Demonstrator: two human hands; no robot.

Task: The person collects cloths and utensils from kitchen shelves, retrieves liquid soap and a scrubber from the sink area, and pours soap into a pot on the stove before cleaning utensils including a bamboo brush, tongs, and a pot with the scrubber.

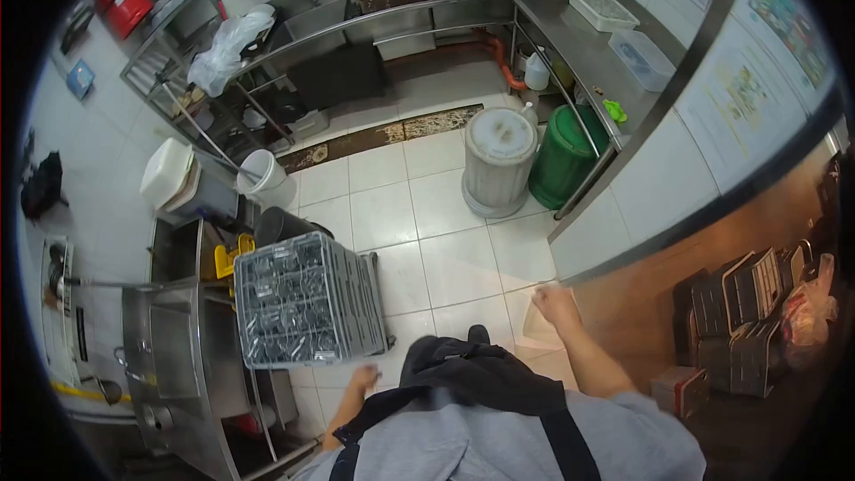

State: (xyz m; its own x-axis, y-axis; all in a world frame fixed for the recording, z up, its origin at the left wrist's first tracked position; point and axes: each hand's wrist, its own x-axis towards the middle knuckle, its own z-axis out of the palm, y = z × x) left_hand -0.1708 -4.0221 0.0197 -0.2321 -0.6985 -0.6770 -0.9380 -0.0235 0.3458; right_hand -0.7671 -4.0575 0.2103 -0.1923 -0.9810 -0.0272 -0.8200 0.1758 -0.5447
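My left hand (363,378) hangs low, close to the front right corner of a wheeled stack of grey glass racks (356,298). A gap of floor seems to show between the hand and the stack. Clear drinking glasses (287,298) fill the compartments of the top rack. That hand is small and blurred, so its fingers cannot be made out. On the other side of my body, my right hand (557,305) is curled into a loose fist over the tiles, with nothing visible in it. A black apron (485,379) covers my front.
A lidded grey bin (499,160) and a green bin (563,156) stand ahead, beside the steel counter (570,40). A white bucket (264,175) is on the left, near a steel sink (174,347). Dark crates (753,361) sit on the brown floor at right.
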